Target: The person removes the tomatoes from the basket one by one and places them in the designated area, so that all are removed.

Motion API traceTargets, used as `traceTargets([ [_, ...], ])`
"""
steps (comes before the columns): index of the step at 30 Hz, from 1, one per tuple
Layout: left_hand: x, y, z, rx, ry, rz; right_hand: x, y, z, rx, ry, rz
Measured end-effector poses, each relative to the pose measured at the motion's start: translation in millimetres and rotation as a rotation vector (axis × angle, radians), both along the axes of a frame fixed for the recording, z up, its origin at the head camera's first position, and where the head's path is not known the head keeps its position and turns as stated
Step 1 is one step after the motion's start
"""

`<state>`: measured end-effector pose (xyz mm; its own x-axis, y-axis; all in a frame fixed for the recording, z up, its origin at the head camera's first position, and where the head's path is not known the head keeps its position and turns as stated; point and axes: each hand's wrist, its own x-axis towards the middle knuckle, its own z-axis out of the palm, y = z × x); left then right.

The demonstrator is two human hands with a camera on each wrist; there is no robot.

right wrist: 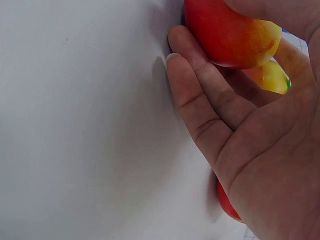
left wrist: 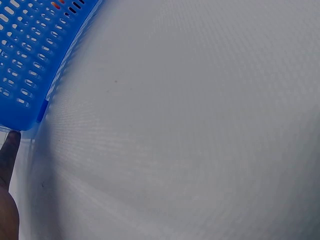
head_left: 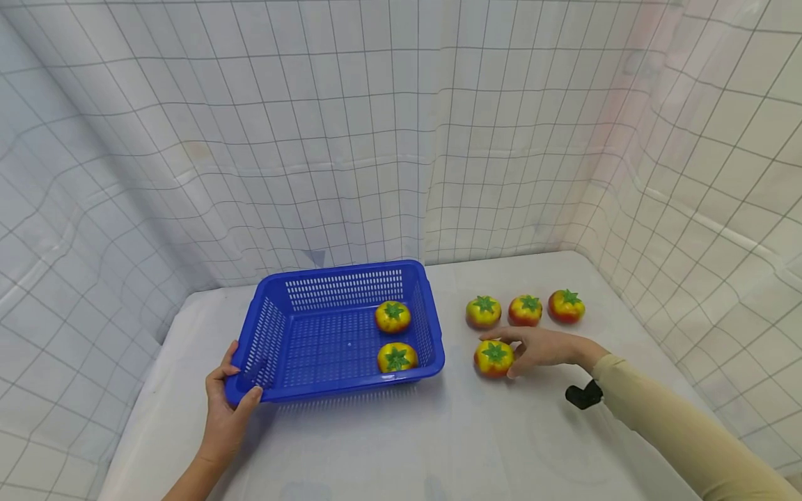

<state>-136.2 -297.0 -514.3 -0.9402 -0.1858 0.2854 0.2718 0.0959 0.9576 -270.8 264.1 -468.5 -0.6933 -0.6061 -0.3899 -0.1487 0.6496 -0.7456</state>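
My left hand (head_left: 227, 410) grips the near left corner of a blue plastic basket (head_left: 341, 383), thumb at the rim and fingers along the outer side. Inside the basket, two yellow-red persimmons (head_left: 392, 317) with green leafy tops sit at the right end. To the basket's right, my right hand (head_left: 539, 348) holds another persimmon (head_left: 493, 359) on the table, thumb and fingers around its sides. The right wrist view shows the fingers (right wrist: 190, 85) curved beside this red-and-yellow persimmon (right wrist: 232, 37). The left wrist view catches only a basket corner and a fingertip.
Behind the right hand, three more persimmons (head_left: 525, 310) stand in a row on the white-covered table (head_left: 401, 445). Grid-patterned white curtains (head_left: 388, 139) enclose the back and both sides. A small black device (head_left: 584, 395) sits at the right wrist.
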Motion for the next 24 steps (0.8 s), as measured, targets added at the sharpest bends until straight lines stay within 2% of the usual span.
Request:
traceTargets([
  [15, -0.7, -0.4, 0.5, 0.000, -0.014, -0.001, 0.0, -1.2, -0.3, 0.027, 0.005, -0.010],
  [24, -0.9, -0.2, -0.3, 0.005, -0.017, -0.002, 0.7, -0.5, -1.3, 0.008, -0.001, -0.007],
])
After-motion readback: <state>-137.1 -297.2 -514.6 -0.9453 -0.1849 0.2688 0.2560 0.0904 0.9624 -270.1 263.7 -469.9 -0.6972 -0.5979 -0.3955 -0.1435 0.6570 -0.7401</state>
